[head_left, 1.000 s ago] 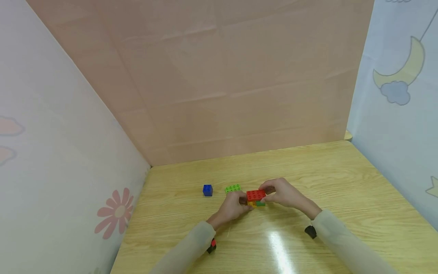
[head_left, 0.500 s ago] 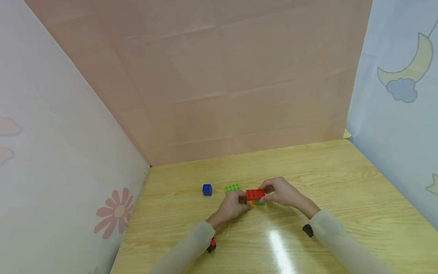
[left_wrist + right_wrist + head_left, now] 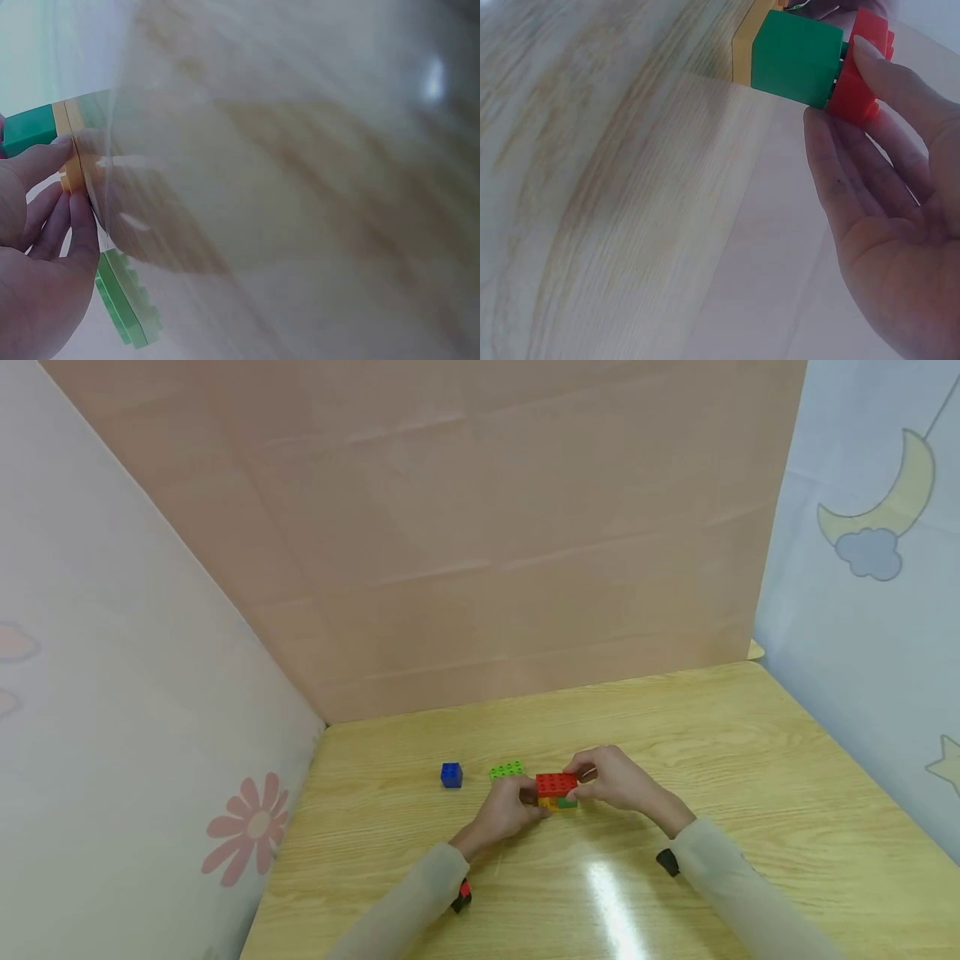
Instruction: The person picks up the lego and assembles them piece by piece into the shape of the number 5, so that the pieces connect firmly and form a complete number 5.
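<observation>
Both hands are on a small stack of toy building bricks on the table. My left hand [image 3: 504, 808] pinches the flat yellow-orange brick [image 3: 73, 161] at its bottom, between thumb and fingers. A green brick [image 3: 795, 60] stands on that one, seen large in the right wrist view. On top lies a red brick [image 3: 557, 784], which my right hand [image 3: 615, 781] pinches by its right end. Green studs show in a narrow gap under the red brick. Behind the left hand lies a light-green brick [image 3: 507, 769], partly hidden by the hand.
A blue brick [image 3: 452, 775] stands to the left of the light-green one. Dark objects show beside the sleeves, one black and red [image 3: 462, 895] at the left, one black [image 3: 667, 862] at the right. Upright panels bound the wooden table [image 3: 675, 727] at the back and both sides.
The head view has shifted slightly. Both hands keep their hold on the stack, with no clear movement of the bricks.
</observation>
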Motion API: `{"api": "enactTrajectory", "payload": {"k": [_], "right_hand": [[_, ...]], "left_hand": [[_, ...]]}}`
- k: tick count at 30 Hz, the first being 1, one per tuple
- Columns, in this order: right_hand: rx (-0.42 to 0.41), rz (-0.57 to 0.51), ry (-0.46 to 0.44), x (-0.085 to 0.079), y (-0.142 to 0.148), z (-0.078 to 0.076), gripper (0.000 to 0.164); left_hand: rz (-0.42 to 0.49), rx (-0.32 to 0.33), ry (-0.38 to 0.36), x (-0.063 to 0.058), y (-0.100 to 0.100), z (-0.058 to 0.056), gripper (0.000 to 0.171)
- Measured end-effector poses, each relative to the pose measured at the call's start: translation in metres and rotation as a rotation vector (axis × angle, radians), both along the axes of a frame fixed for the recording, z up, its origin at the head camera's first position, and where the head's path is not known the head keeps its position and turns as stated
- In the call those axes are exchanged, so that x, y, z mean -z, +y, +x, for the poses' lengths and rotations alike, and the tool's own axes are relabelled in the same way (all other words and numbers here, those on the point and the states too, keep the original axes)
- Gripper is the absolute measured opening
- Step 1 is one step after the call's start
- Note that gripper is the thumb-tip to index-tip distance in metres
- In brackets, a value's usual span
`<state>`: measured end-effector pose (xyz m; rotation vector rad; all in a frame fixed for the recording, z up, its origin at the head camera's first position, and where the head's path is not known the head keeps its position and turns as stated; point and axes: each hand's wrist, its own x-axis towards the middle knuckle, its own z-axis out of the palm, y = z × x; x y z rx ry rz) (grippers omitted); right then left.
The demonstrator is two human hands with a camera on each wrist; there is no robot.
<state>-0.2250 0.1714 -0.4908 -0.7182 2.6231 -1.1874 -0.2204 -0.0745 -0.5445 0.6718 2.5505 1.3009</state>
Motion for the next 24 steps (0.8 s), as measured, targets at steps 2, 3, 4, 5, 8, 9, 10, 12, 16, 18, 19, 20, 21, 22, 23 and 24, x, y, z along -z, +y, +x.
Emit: {"api": "enactTrajectory", "payload": {"k": [2,3,4,5,8,9,10,12,16,18,19,20,21,22,23,24], "right_hand": [[0.004,0.004,-0.009,-0.001,0.000,0.000,0.021],[0.005,0.007,-0.012,-0.001,-0.001,0.001,0.021],[0.005,0.007,-0.018,-0.002,-0.001,0.001,0.021],[0.002,0.011,-0.021,-0.002,-0.002,0.001,0.020],[-0.011,0.017,-0.030,-0.003,-0.005,0.001,0.020],[-0.016,0.020,-0.028,-0.004,-0.006,0.000,0.019],[-0.020,0.025,-0.027,-0.004,-0.007,0.000,0.019],[-0.024,0.034,-0.026,-0.004,-0.009,-0.001,0.019],[-0.021,0.045,-0.042,-0.005,-0.012,-0.001,0.019],[-0.017,0.050,-0.059,-0.005,-0.014,0.000,0.019],[-0.015,0.052,-0.068,-0.006,-0.014,0.000,0.019],[-0.012,0.055,-0.073,-0.006,-0.015,0.000,0.019],[-0.009,0.059,-0.079,-0.007,-0.016,0.000,0.019],[-0.007,0.061,-0.083,-0.008,-0.017,0.000,0.019],[-0.007,0.065,-0.081,-0.009,-0.018,0.000,0.019],[-0.007,0.068,-0.080,-0.010,-0.018,-0.001,0.020]], "left_hand": [[0.006,-0.001,-0.011,0.000,0.000,0.000,0.030],[0.008,-0.002,-0.018,-0.001,0.000,0.001,0.030],[0.009,-0.003,-0.023,-0.001,0.000,0.001,0.030],[0.008,-0.003,-0.023,-0.001,-0.001,0.002,0.029],[0.005,-0.003,-0.014,-0.001,-0.002,0.003,0.028],[0.004,-0.004,-0.011,-0.001,-0.003,0.003,0.028],[0.002,-0.006,-0.007,0.000,-0.004,0.003,0.028],[0.002,-0.010,-0.007,0.000,-0.005,0.003,0.027],[-0.001,-0.017,-0.012,0.002,-0.007,0.004,0.026],[-0.002,-0.016,-0.016,0.002,-0.008,0.005,0.026],[-0.004,-0.015,-0.018,0.002,-0.008,0.006,0.026],[-0.003,-0.013,-0.020,0.002,-0.009,0.006,0.027],[0.001,-0.012,-0.020,0.001,-0.009,0.006,0.028],[0.007,-0.011,-0.021,0.001,-0.009,0.007,0.028],[0.014,-0.011,-0.023,0.000,-0.010,0.007,0.029],[0.020,-0.011,-0.025,0.000,-0.010,0.007,0.029]]}}
